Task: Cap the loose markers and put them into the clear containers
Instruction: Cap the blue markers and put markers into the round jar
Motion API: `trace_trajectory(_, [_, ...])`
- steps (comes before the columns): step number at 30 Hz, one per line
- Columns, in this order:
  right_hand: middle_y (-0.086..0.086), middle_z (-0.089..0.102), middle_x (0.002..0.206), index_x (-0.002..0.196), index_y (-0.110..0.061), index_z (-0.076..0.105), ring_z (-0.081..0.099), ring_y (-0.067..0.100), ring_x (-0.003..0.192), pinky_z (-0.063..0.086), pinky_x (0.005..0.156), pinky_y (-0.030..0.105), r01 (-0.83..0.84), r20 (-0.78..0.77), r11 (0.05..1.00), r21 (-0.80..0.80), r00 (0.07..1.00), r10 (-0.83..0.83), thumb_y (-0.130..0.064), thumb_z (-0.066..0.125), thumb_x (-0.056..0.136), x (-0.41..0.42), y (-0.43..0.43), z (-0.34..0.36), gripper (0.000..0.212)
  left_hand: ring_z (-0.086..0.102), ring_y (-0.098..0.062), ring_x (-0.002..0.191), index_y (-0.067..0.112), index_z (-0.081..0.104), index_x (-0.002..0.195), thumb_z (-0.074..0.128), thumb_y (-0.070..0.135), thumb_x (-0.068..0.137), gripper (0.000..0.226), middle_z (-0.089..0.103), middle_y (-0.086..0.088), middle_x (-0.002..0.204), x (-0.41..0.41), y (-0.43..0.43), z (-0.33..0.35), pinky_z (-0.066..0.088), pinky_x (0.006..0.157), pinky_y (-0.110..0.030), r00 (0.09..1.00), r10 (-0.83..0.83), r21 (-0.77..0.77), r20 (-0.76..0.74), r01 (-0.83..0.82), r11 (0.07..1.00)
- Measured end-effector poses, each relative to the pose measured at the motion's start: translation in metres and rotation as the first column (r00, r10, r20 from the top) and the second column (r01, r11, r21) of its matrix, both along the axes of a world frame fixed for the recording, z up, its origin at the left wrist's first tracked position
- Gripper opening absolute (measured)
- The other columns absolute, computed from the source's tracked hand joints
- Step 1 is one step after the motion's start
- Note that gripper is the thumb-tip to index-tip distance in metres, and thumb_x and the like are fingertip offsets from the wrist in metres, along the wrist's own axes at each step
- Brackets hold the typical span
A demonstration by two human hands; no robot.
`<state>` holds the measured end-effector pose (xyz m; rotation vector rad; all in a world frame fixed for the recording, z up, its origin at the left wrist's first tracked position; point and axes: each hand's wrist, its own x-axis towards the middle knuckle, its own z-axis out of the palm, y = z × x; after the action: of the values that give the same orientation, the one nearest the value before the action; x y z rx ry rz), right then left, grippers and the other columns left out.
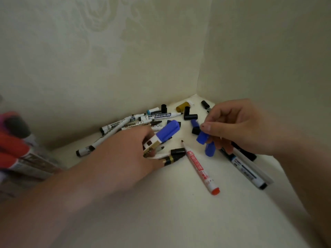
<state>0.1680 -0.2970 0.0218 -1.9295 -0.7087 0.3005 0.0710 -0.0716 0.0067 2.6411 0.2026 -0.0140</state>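
Cream surface (179, 217), wall corner: loose markers (157, 116) are scattered at the far side. A blue-capped marker (168, 130) is gripped by the left hand (125, 153); a blue cap (202, 138) is pinched by the right hand (238, 126). "MARKER" is read on one white barrel (114, 124).

The container (35, 161) at the left edge was cut off and blurred, its contents mere red and dark smears. The left hand (125, 154) hid the barrel of the marker (168, 130) it gripped; the right hand (238, 126) covered part of a blue cap (202, 138) it pinched
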Motion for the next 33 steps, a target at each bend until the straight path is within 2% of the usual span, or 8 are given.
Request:
trace_trajectory(7, [0.009,0.074,0.071,0.084,-0.011,0.073,0.064,0.018,0.054,0.051,0.052,0.033,-0.003,-0.012,0.995,-0.098,1.0,0.002,-0.042,0.071,0.072,-0.002,0.002,0.001,0.033,0.046,0.004,0.074,0.038,0.037,0.084,0.065,0.053,0.088,0.031,0.048,0.019,0.081,-0.006,-0.005,-0.007,0.031,0.057,-0.018,0.996,-0.089,0.248,0.025,0.08,0.965])
trace_trajectory(12, [0.013,0.073,0.07,0.079,-0.019,0.075,0.062,0.023,0.053,0.049,0.053,0.034,0.001,-0.04,0.995,-0.097,0.999,-0.005,-0.048,0.073,0.069,-0.002,0.006,-0.002,0.031,0.041,-0.002,0.087,0.044,0.037,0.117,0.048,0.046,0.1,0.021,0.046,0.018,0.101,-0.015,-0.009,-0.015,0.032,0.068,-0.023,0.966,-0.2,0.303,0.162,0.144,0.942])
trace_trajectory(17, [0.015,0.073,0.069,0.076,-0.017,0.075,0.06,0.02,0.049,0.048,0.045,0.03,0.022,-0.079,0.999,-0.049,0.997,-0.026,-0.042,0.073,0.07,-0.003,0.007,-0.001,0.026,0.04,-0.005,0.088,0.04,0.038,0.123,0.048,0.032,0.1,0.027,0.051,0.015,0.118,-0.018,-0.012,-0.019,0.036,0.075,-0.025,0.933,-0.292,0.335,0.211,0.211,0.918])
trace_trajectory(21, [0.018,0.07,0.065,0.077,-0.016,0.076,0.058,0.026,0.048,0.048,0.042,0.028,0.056,-0.08,0.998,-0.006,0.995,-0.056,-0.078,0.082,0.048,0.001,0.003,0.0,0.068,0.044,-0.006,0.085,0.038,0.036,0.121,0.052,0.031,0.098,0.029,0.049,0.013,0.11,-0.02,-0.013,-0.024,0.046,0.076,-0.028,0.91,-0.348,0.33,0.225,0.265,0.906])
trace_trajectory(25, [0.024,0.071,0.069,0.08,-0.012,0.076,0.061,0.03,0.049,0.049,0.042,0.029,0.06,-0.11,0.998,0.032,0.992,-0.056,-0.079,0.083,0.044,0.004,0.002,-0.002,0.077,0.041,-0.004,0.069,0.036,0.04,0.108,0.062,0.028,0.089,0.03,0.056,0.012,0.09,-0.019,-0.009,-0.03,0.039,0.058,-0.024,0.875,-0.378,0.32,0.304,0.28,0.905])
trace_trajectory(27, [0.026,0.072,0.074,0.078,-0.01,0.075,0.063,0.034,0.048,0.051,0.04,0.032,0.052,-0.158,0.995,0.083,0.987,-0.039,-0.076,0.086,0.041,0.004,0.003,-0.002,0.076,0.038,-0.003,0.054,0.037,0.04,0.097,0.069,0.032,0.082,0.033,0.045,0.018,0.071,-0.02,-0.01,-0.027,0.028,0.046,-0.011,0.864,-0.344,0.23,0.367,0.275,0.934])
trace_trajectory(29, [0.026,0.073,0.077,0.074,-0.012,0.074,0.066,0.031,0.046,0.052,0.039,0.03,0.061,-0.192,0.986,0.156,0.981,-0.031,-0.071,0.09,0.036,0.003,0.004,0.0,0.072,0.048,-0.001,0.059,0.041,0.039,0.093,0.071,0.039,0.088,0.033,0.045,0.017,0.066,-0.022,-0.016,-0.026,0.039,0.049,-0.013,0.864,-0.221,-0.007,0.452,0.251,0.968])
trace_trajectory(33, [0.028,0.071,0.076,0.073,-0.012,0.074,0.07,0.039,0.057,0.053,0.041,0.031,0.06,-0.175,0.968,0.243,0.984,-0.017,-0.066,0.093,0.042,0.001,0.003,0.002,0.065,0.048,-0.001,0.058,0.029,0.059,0.099,0.08,0.038,0.083,0.028,0.065,0.015,0.08,-0.028,-0.03,-0.028,0.046,0.06,-0.02,0.957,-0.061,-0.599,0.285,0.227,0.768])
